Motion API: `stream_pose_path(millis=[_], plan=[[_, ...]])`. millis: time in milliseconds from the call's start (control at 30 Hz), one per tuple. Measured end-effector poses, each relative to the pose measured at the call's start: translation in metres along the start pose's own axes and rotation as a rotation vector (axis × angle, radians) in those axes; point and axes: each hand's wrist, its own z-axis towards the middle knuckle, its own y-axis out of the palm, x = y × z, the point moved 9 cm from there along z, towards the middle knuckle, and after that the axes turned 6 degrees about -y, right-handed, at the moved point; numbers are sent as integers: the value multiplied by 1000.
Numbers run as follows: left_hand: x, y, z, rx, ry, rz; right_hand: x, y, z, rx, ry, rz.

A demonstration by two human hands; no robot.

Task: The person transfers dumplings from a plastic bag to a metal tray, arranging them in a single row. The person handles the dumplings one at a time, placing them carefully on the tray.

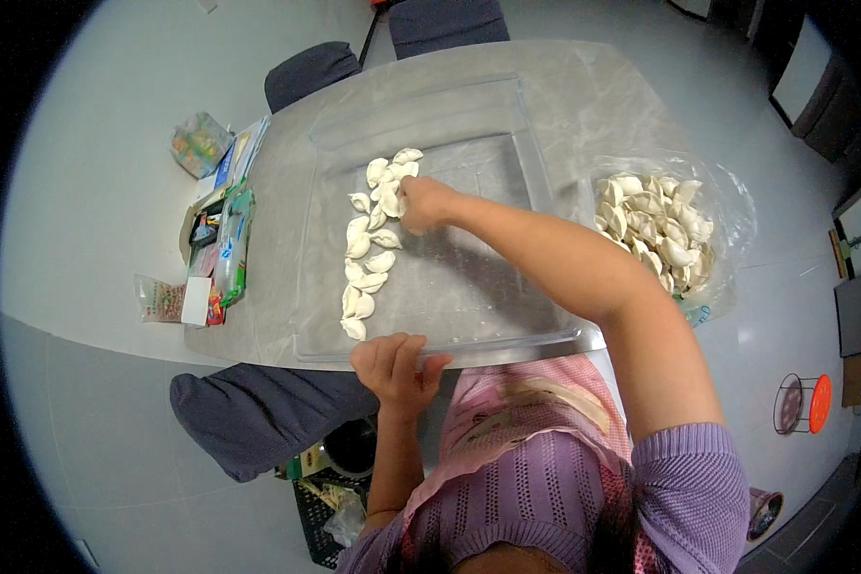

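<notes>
My right hand [426,205] reaches into a clear plastic container [473,301] on the table. Its fingers are curled against a pale dumpling [390,202] at the right side of a cluster; the fingertips are partly hidden. Several more dumplings [359,245] run in an uneven band along the container's left part, some touching or overlapping. At the near rim, my left hand [398,369] has its fingers bent over the edge, the thumb pointing right. To the right, an opened clear plastic bag [732,208] holds a heap of dumplings [653,222].
The grey stone-patterned table [588,93] has dark covered chairs [448,29] behind it and another chair [258,409] at the near left. Packets and boxes [219,244] crowd its left edge by the wall. A red-topped stool [819,404] stands on the floor at right.
</notes>
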Motion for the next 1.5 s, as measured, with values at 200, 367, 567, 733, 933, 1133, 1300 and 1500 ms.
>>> stream_pose_path(millis=[200, 367, 567, 733, 933, 1133, 1300, 1500], plan=[[1, -2, 0, 24, 22, 12, 0, -23, -3, 67, -25, 168], [-3, -2, -3, -21, -10, 4, -1, -38, -14, 16, 43, 556], [-2, -1, -2, -5, 12, 14, -7, -49, -27, 18, 127, 1032], [-1, -1, -2, 3, 24, 44, -20, -55, -38, -56, 76, 1166], [0, 2, -3, 7, 38, 54, -14, -60, -63, -82, 109, 1185], [1, 0, 1, 2, 42, 31, -1, -71, -92, -10, 92, 1191], [3, -3, 5, -10, 10, 14, 8, -89, -118, 92, 46, 1112], [1, -3, 3, -24, 3, 13, 26, -132, -157, 280, -17, 892]])
